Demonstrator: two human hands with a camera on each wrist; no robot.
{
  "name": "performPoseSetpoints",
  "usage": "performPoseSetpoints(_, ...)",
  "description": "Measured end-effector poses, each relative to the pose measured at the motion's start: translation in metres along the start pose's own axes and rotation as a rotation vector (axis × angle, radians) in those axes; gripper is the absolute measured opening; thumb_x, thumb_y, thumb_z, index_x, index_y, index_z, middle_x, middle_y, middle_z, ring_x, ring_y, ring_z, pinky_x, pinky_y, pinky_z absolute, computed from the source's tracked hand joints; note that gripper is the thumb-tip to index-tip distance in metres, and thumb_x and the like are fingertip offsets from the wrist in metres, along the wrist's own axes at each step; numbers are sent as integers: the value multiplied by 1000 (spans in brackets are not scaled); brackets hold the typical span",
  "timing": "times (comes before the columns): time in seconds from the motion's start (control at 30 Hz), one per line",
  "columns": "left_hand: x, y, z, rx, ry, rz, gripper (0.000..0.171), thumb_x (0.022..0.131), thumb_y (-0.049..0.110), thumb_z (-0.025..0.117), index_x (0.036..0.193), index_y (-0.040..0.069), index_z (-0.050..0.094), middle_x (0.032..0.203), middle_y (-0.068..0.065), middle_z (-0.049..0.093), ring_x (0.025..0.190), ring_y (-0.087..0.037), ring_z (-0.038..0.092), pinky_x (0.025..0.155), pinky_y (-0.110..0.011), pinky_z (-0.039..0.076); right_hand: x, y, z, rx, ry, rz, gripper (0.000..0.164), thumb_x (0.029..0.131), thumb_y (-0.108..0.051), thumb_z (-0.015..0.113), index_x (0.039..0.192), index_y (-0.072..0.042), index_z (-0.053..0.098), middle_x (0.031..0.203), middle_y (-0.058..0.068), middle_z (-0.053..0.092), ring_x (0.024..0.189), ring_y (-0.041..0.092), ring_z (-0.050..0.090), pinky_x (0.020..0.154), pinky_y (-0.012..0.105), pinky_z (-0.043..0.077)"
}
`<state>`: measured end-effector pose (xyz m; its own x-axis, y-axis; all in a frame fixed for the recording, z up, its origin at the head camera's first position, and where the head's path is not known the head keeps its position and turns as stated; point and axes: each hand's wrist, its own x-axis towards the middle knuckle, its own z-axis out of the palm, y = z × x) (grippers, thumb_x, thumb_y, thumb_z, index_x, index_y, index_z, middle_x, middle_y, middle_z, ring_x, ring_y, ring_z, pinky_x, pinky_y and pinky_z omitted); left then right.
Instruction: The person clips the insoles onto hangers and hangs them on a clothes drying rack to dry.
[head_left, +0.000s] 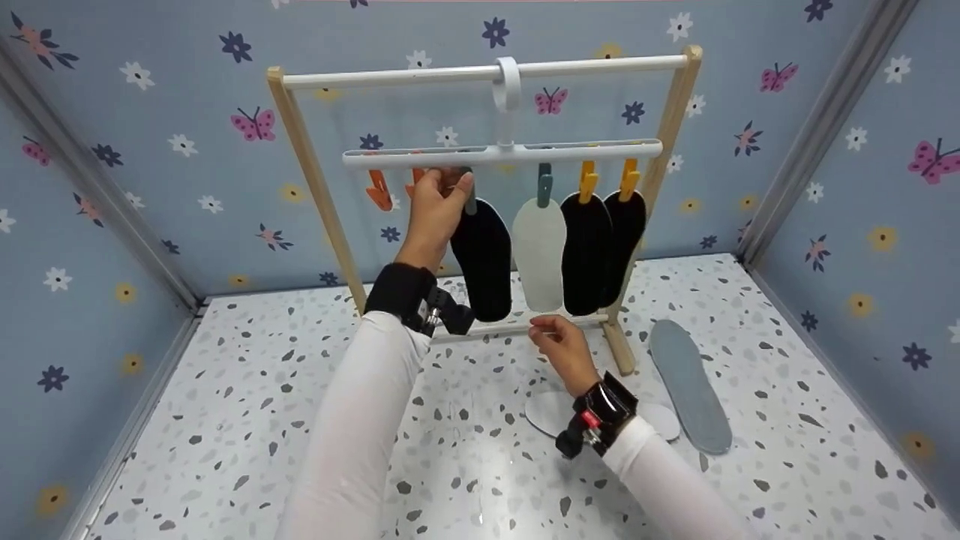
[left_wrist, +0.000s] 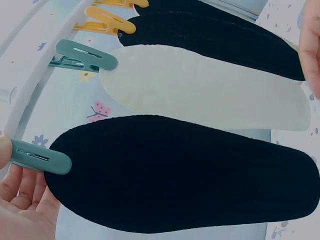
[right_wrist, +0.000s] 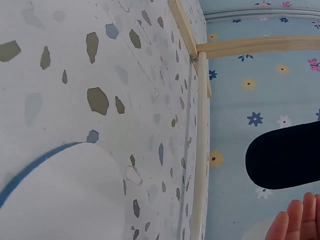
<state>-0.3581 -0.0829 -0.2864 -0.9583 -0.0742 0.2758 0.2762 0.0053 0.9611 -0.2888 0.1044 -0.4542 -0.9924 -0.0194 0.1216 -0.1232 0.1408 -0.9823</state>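
Note:
My left hand (head_left: 436, 214) pinches a green clothespin (left_wrist: 42, 157) at the white hanger bar (head_left: 420, 158), thumb on one side and fingers behind. That clothespin bites the top of a black insole (head_left: 484, 262), which hangs down. Beside it, a second green clothespin (head_left: 544, 186) holds a pale insole (head_left: 539, 255). Farther right, a yellow clothespin (head_left: 588, 184) and another yellow clothespin (head_left: 628, 180) hold two more black insoles (left_wrist: 210, 45). Below the pale insole, my right hand (head_left: 564, 349) is held with loosely bent fingers and nothing in them.
A wooden rack (head_left: 300, 142) with a white top rod (head_left: 600, 66) carries the hanger. Orange clothespins (head_left: 380, 192) hang at the bar's left end. On the speckled table (head_left: 247, 420) lie a grey insole (head_left: 691, 390) and, partly under the right arm, a white insole (head_left: 547, 411).

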Motion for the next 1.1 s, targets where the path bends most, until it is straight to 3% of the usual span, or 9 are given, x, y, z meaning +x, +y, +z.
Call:
performPoseSetpoints(0.23,-3,-3,-3,-57,-13,9,26,95,18,56,114,-1,53,119,-13,58,110,-19,55,94,-27,43,-2,27,-6,49,24,13,27,88,-3,61,113,9,56,97,12,62,75,10,57,69,23,49)
performPoseSetpoints(0.5,-6,-8,-4,-127,10,18,34,93,18,61,119,-1,54,120,-13,58,112,-21,55,98,-28,42,-14,34,-12,78,12,43,29,88,-1,59,115,10,54,97,13,60,82,17,60,72,25,50)
performPoseSetpoints(0.63,-7,-10,-6,-109,35,30,37,92,20,62,123,0,55,119,-12,58,111,-19,54,95,-27,43,-15,37,-16,93,13,64,30,88,0,59,116,10,53,97,12,60,84,19,59,74,26,50)
performPoseSetpoints(0.83,-8,-16,-9,-104,68,-13,39,90,21,66,122,1,57,117,-11,60,107,-17,55,92,-26,45,-20,38,-20,86,5,67,30,87,0,59,115,10,53,96,11,61,81,15,58,74,29,50)
performPoseSetpoints(1.1,-13,-25,-14,-112,73,-77,38,87,20,69,120,3,60,120,-9,61,109,-17,56,94,-27,45,-23,43,-23,76,-5,94,30,89,-4,60,116,9,53,96,11,60,85,20,58,71,24,49)
